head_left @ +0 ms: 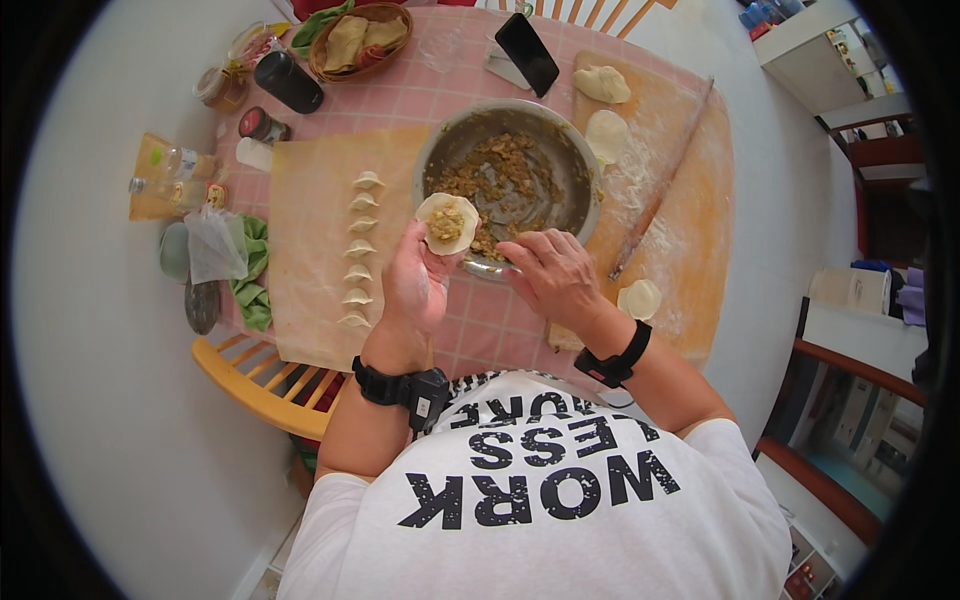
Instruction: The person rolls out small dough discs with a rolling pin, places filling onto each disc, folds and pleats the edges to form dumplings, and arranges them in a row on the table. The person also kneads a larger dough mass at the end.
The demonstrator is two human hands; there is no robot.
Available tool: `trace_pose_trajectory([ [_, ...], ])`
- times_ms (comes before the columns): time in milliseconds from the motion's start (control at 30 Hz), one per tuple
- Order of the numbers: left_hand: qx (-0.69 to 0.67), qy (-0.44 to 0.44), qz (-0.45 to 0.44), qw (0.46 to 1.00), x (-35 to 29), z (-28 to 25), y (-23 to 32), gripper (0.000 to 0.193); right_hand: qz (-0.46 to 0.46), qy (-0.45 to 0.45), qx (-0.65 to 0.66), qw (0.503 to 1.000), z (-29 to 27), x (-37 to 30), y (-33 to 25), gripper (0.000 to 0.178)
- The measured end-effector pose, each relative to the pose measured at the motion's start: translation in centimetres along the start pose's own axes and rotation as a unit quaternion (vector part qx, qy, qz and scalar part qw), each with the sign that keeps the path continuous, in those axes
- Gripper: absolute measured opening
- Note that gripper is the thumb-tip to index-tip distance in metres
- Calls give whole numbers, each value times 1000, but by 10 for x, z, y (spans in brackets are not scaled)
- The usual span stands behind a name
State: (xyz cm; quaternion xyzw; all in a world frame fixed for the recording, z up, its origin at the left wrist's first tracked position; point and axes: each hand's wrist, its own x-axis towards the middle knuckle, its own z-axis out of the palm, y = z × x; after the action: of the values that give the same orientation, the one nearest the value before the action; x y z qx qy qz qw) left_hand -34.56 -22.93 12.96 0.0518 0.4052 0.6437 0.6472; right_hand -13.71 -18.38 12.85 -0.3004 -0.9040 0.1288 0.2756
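My left hand [420, 283] holds a round dumpling wrapper [463, 215] with a mound of chopped filling [446, 224] in its middle. The wrapper lies open over the near left rim of a large metal bowl [590, 215]. More of the same filling clings to the bowl's bottom and walls. At the bowl's near right rim my right hand [552, 268] has its fingers curled together. Whatever it grips is hidden under the fingers. Left of the bowl, several folded dumplings [361, 248] stand in a column on a pale yellow sheet [312, 215].
On the right, a floured wooden board [690, 240] bears a rolling pin [662, 185], a dough lump [602, 84] and flat wrappers [640, 299]. A phone [527, 55] leans behind the bowl. Jars, a black cylinder [288, 82] and a basket [400, 45] line the far left.
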Motion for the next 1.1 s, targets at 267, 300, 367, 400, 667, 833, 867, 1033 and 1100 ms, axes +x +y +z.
trace_pose_trajectory([
  [267,44,-16,-16,999,-12,11,-10,37,-94,46,-9,994,-6,39,-16,20],
  [300,62,-13,-16,998,-14,12,-9,36,-89,47,0,995,-6,40,-17,19],
  [367,65,-25,-23,997,-17,15,-8,35,-64,59,44,995,-6,42,-19,16],
  [400,80,-21,-16,996,-18,17,-7,35,-45,71,80,993,-6,42,-20,14],
  [667,187,-38,65,979,-25,30,-2,36,64,86,203,973,-14,51,-29,15],
  [833,229,-64,95,967,-27,29,1,33,132,94,285,945,-18,54,-32,15],
  [867,230,-66,97,966,-27,28,1,32,146,98,286,942,-18,54,-32,15],
  [1033,250,-88,116,957,-25,22,0,29,159,101,286,940,-17,55,-32,13],
  [1100,276,-99,132,947,-24,19,2,28,144,100,278,945,-18,55,-32,14],
])
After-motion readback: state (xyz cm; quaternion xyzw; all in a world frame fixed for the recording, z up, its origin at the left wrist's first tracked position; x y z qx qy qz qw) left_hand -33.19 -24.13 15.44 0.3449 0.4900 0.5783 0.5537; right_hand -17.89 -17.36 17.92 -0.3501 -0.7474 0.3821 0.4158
